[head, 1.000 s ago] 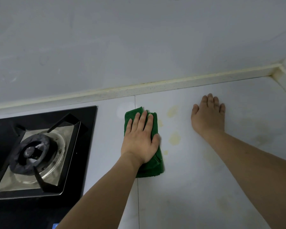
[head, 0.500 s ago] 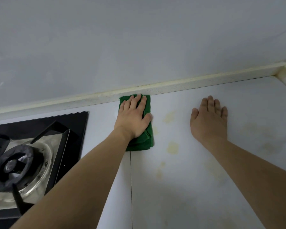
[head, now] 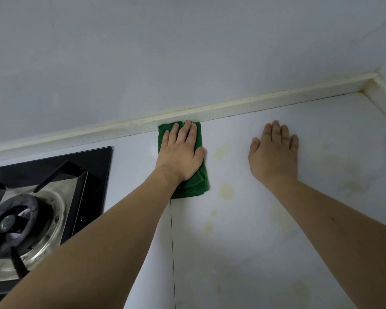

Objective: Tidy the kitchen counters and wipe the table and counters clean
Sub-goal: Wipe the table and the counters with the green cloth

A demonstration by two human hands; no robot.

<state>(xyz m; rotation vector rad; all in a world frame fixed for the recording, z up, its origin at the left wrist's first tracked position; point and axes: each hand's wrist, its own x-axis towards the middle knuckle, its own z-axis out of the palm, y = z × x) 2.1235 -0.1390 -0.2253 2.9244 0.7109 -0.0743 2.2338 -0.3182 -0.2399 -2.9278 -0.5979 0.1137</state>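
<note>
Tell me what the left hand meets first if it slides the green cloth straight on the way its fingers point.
The left hand, flat on the folded green cloth, points at the cream upstand strip along the wall. It probably meets that at once; the middle fingertip looks already there.

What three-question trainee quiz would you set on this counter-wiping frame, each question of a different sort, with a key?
1. True or false: the left hand presses flat on the green cloth.
2. Multiple choice: the far edge of the cloth lies (A) on the gas hob, (B) at the strip along the wall, (C) under the right hand.
3. Fill in: the yellowish stains on the counter lie between the cloth and the ____ hand.

Key: 1 true; 2 B; 3 right.
</note>
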